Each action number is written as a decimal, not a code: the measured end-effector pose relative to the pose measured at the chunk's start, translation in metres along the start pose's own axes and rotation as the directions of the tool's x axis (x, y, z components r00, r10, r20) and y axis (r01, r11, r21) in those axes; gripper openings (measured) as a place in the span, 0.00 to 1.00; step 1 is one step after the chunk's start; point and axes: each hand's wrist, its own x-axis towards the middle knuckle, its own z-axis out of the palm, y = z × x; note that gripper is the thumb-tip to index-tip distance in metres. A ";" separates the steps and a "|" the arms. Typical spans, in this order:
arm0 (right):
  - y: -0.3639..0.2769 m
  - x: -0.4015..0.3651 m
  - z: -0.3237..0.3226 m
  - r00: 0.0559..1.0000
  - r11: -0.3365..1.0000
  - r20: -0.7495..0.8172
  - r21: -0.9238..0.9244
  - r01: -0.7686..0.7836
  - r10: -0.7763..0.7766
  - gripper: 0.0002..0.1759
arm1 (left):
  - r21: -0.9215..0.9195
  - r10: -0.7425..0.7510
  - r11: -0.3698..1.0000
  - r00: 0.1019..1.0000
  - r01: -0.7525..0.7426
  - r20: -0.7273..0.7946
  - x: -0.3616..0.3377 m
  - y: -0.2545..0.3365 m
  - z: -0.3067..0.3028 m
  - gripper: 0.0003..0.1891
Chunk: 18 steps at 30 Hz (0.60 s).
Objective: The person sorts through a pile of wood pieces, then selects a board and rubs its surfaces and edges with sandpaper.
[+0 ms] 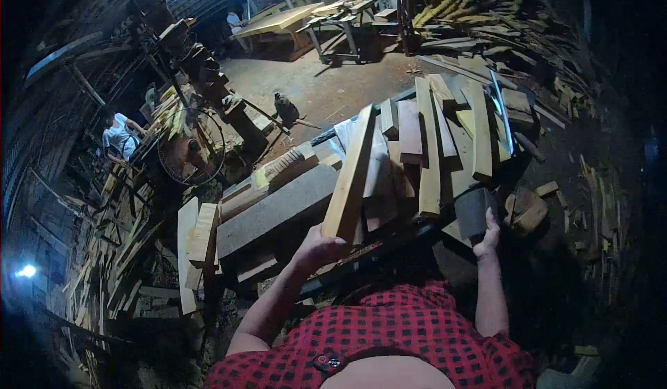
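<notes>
My left hand (322,248) is closed round the near end of a long pale wooden piece (353,174), which slants up and away over the workbench. At the bench's right end, my right hand (488,235) is against a dark grey block (474,212), its fingers partly hidden behind it, so its grip is unclear. Between the hands lie several cut boards, among them a long yellowish board (429,160) and a pinkish board (410,130). A wide grey beam (278,208) rests left of the held piece.
Stacked offcuts (201,239) stand at the bench's left end. Farther left, a person in a white shirt (120,137) is near a round metal hoop (191,146). Wooden tables (281,22) stand at the back. Scrap wood (486,28) is heaped at the back right.
</notes>
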 end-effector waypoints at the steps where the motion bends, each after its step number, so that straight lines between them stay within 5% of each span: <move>1: -0.001 -0.002 -0.003 1.000 1.000 -0.028 0.007 0.011 -0.011 0.25 | 0.017 0.075 0.997 0.995 -0.076 0.064 -0.002 0.019 0.016 0.20; 5: -0.006 0.006 -0.036 0.978 0.993 -0.167 -0.015 0.121 -0.122 0.25 | -0.047 0.156 0.988 0.950 -0.149 0.270 0.029 0.056 0.056 0.21; 8: -0.056 0.018 -0.130 0.927 0.957 -0.246 -0.138 0.257 -0.284 0.26 | -0.033 0.161 0.987 0.929 -0.159 0.333 0.091 0.047 0.083 0.24; 9: -0.037 -0.001 -0.139 0.910 0.940 -0.253 -0.183 0.288 -0.328 0.26 | 0.129 0.372 0.862 0.783 -0.491 0.498 0.151 0.010 0.075 0.24; 10: -0.016 -0.016 -0.142 0.897 0.922 -0.249 -0.229 0.313 -0.366 0.26 | 0.205 0.493 0.601 0.560 -0.773 0.666 0.141 0.042 0.102 0.24; 11: -0.014 -0.009 -0.143 0.884 0.901 -0.240 -0.278 0.332 -0.400 0.26 | 0.465 0.103 0.812 0.872 -0.351 0.479 0.120 0.070 0.121 0.25; 12: -0.012 -0.003 -0.144 0.873 0.879 -0.230 -0.325 0.348 -0.430 0.26 | 0.465 0.100 0.812 0.868 -0.353 0.486 0.131 0.074 0.134 0.25; 14: -0.003 0.009 -0.132 0.849 0.826 -0.201 -0.420 0.376 -0.488 0.27 | 0.128 0.079 0.978 0.869 -0.162 0.489 0.153 0.074 0.161 0.21; 17: -0.007 0.010 -0.160 0.831 0.762 -0.152 -0.513 0.396 -0.535 0.27 | 0.232 -0.048 0.972 0.951 -0.025 0.305 0.196 0.072 0.203 0.13; 18: -0.013 0.000 -0.157 0.879 0.874 -0.216 -0.351 0.337 -0.426 0.25 | 0.227 -0.043 0.973 0.952 -0.028 0.304 0.205 0.065 0.210 0.13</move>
